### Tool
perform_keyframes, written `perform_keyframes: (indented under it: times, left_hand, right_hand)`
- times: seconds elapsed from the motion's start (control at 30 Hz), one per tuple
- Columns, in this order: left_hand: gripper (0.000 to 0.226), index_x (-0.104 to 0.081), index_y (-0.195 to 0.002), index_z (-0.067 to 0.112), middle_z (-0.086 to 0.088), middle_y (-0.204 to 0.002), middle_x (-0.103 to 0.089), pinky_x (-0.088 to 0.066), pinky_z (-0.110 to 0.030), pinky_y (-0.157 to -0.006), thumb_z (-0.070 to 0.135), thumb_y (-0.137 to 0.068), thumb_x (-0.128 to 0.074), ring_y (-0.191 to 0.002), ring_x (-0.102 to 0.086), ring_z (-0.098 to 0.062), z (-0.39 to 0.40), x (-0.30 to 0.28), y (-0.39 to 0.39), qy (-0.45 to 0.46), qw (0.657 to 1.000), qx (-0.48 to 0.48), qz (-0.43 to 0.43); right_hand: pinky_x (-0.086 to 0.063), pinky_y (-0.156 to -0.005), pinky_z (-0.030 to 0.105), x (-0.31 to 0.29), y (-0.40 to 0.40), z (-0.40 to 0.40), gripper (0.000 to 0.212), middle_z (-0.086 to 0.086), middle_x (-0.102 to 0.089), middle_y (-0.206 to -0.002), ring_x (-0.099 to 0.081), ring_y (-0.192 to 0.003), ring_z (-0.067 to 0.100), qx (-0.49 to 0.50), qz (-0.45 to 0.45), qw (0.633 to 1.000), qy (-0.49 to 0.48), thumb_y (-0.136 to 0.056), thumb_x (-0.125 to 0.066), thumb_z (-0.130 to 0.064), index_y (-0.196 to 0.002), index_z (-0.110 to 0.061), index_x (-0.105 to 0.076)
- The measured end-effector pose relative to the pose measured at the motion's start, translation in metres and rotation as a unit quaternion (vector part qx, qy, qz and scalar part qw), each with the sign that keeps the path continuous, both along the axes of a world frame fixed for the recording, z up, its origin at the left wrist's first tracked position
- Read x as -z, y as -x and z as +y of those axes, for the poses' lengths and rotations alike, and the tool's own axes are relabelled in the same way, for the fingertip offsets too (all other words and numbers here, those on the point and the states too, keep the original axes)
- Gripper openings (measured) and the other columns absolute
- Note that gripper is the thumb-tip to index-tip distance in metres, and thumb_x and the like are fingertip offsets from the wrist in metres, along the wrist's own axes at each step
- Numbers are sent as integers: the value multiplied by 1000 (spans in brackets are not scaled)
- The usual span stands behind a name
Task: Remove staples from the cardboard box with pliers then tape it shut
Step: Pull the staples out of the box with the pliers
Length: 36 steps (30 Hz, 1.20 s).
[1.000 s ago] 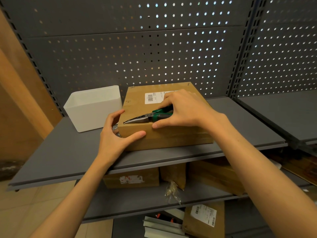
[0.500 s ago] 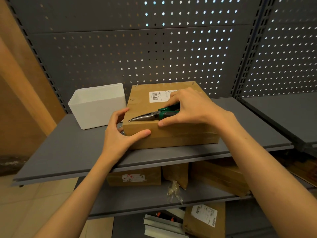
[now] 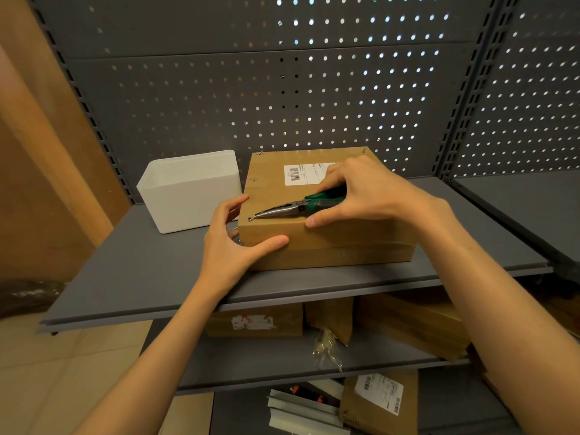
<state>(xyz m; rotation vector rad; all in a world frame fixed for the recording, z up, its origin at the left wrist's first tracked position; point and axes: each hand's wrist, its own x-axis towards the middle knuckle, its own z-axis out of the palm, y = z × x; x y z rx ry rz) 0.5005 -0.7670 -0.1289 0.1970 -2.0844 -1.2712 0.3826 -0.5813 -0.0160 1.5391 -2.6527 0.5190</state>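
Head view — right hand (image 3: 373, 193) fingers closed around pliers (image 3: 292, 209), tips at cardboard box (image 3: 329, 246) corner; left hand (image 3: 232, 246) fingers spread — bracing that corner.

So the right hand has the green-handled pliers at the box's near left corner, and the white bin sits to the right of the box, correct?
Not quite: the head view shows the white bin left of the cardboard box. The rest holds: right hand, pliers at the near left corner.

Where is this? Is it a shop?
Probably a stockroom or the back of a shop. There's grey metal shelving with a pegboard back panel, and cardboard parcels with barcode labels are stacked on the lower shelves.
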Motion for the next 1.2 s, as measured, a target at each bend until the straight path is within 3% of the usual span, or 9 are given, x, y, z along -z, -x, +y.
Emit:
perform_keyframes:
  times: [0.47,0.73,0.87,1.0,1.2]
  left_hand:
    - [85,-37,-128,37,21,-123,-43,-46,-24,-93,51,-55,-79,-118,-44,-1,-2,2,1,6,1000,-3,-6]
    - [86,-37,-125,41,31,-119,-41,-42,-12,-83,57,-51,-79,-113,-43,9,-2,0,0,-9,1000,-6,-8]
    - [86,-37,-126,40,31,-119,-40,-41,-13,-82,55,-52,-78,-114,-43,5,-1,0,0,-11,1000,-5,-10]
    - [84,-37,-126,41,19,-124,-42,-42,-11,-79,51,-55,-79,-116,-44,-2,1,-1,0,-3,1000,-7,-13]
    - [90,-37,-127,38,16,-126,-43,-45,-16,-84,61,-49,-74,-117,-45,-3,3,-3,-1,-9,1000,-6,-17]
  right_hand:
    - [-49,-82,41,-2,4,1,61,-6,-65,-103,-54,-95,14,-2,-21,1000,2,-62,-67,-64,-106,-22,-72]
    - [-53,-69,39,-22,18,40,48,-4,-69,-80,-61,-77,20,59,0,997,58,-58,-67,-66,-91,-32,-74]
    - [-53,-67,38,-23,21,53,28,-7,-69,-73,-62,-73,20,67,-10,993,100,-61,-70,-62,-79,-40,-70]
    - [-53,-73,39,-3,15,38,49,0,-71,-82,-62,-81,21,80,-18,987,136,-62,-71,-61,-98,-28,-73]
    - [-52,-68,41,8,13,21,39,1,-70,-76,-61,-75,21,89,-16,979,185,-66,-70,-60,-89,-29,-75]
